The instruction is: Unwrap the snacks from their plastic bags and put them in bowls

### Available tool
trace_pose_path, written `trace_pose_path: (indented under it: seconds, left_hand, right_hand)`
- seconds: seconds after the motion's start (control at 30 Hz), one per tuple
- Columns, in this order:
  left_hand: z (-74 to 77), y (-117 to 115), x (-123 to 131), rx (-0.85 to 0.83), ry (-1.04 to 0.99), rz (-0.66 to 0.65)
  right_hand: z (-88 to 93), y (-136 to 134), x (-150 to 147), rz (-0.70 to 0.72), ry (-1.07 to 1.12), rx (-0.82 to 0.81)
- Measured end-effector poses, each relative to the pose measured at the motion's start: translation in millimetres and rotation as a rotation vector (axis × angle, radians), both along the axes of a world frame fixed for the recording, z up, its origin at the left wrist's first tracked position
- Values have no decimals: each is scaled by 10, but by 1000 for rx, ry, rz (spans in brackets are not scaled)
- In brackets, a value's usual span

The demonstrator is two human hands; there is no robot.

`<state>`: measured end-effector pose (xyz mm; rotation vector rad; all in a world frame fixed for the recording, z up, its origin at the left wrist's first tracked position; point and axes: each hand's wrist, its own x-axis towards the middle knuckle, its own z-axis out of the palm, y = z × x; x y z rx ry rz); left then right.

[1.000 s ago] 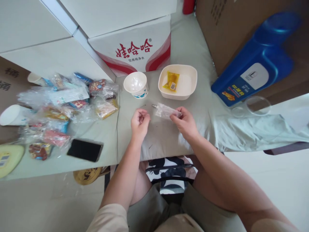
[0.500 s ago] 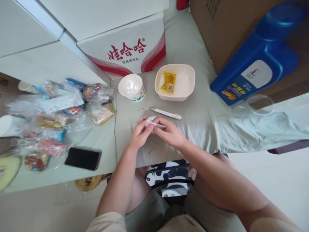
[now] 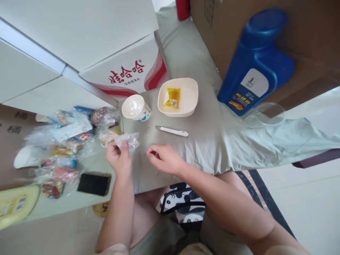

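Note:
My left hand [image 3: 118, 158] is closed round a crumpled clear plastic wrapper [image 3: 128, 140], held just above the table near the pile of packets. My right hand [image 3: 164, 158] rests on the pale green cloth [image 3: 212, 141] beside it, fingers curled with nothing visible in them. A white pen-like tool [image 3: 172, 131] lies bare on the cloth just beyond my right hand. Behind it stand a white paper cup [image 3: 135, 107] and a cream square bowl [image 3: 191, 102] holding a yellow sachet [image 3: 172, 98].
A heap of plastic-wrapped snack packets [image 3: 69, 134] covers the left of the table, with a black phone [image 3: 94, 183] near the front edge. A big blue jug [image 3: 255, 67], a clear glass dish [image 3: 264, 114], a printed white carton [image 3: 127, 71] and brown cardboard boxes stand behind.
The wrapper came off the white tool, which now lies on the cloth. The wrapper passed from my right hand to my left, which has carried it leftwards toward the packets.

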<state>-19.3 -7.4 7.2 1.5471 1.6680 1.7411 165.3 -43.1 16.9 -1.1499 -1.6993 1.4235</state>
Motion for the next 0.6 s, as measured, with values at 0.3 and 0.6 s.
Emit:
trace_pose_path:
  seconds: [0.3, 0.6]
  left_hand:
    - [962, 702, 1223, 203, 616, -317]
    - [885, 1651, 590, -737, 1259, -79]
  right_hand:
    - [66, 30, 132, 220, -149, 149]
    - [220, 68, 296, 162, -160, 107]
